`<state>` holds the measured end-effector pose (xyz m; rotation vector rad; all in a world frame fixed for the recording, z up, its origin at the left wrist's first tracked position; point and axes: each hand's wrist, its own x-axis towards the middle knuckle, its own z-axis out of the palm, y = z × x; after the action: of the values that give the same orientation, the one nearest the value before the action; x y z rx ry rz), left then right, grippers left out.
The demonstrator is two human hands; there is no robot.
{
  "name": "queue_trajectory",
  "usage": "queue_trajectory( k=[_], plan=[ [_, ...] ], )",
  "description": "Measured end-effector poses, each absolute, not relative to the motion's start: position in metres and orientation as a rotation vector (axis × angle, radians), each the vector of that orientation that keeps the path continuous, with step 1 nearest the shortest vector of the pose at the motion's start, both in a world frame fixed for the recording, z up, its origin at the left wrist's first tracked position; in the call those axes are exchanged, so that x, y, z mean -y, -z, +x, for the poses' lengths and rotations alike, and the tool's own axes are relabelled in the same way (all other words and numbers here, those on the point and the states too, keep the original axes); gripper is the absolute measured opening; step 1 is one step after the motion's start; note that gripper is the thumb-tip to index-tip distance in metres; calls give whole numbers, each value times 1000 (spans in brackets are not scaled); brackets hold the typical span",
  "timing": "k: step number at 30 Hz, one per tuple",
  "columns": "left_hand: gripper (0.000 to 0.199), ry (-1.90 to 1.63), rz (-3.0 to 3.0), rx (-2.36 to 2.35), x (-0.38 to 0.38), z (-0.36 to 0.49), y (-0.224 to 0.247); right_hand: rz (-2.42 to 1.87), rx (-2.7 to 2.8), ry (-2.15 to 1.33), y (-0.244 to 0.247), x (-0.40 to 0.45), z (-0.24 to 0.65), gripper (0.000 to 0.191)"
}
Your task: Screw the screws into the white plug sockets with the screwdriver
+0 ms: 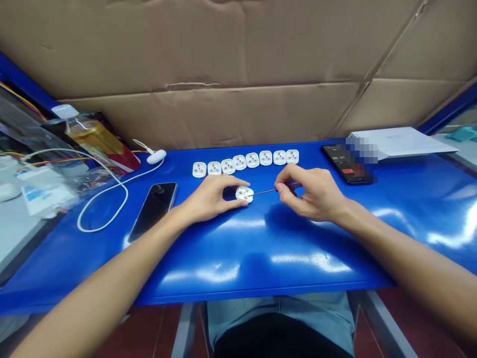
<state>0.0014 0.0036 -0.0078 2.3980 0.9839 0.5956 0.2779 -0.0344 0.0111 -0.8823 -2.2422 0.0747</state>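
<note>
Near the middle of the blue table, my left hand (214, 199) pinches a small white plug part (244, 194) between thumb and fingers. My right hand (311, 193), to the right of it, is closed round the handle of a screwdriver (265, 192). The thin shaft points left, and its tip meets the white part's right side. Behind my hands stands a row of several similar white parts (252, 159), with small metal pieces showing in them. My left fingers hide some of the held part's left edge.
A dark phone (153, 209) and a looped white cable (124, 191) lie left, by a bottle (99, 141). At the back right are a phone showing a timer (346, 166) and a white box (402, 141). Cardboard (238, 59) stands behind the blue table (246, 268).
</note>
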Motion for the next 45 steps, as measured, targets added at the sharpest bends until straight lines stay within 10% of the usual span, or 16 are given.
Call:
queue_trajectory(
  k=[45],
  plan=[
    [45, -662, 2418, -892, -1, 4, 5, -816, 2329, -58, -12, 36, 278, 9]
  ],
)
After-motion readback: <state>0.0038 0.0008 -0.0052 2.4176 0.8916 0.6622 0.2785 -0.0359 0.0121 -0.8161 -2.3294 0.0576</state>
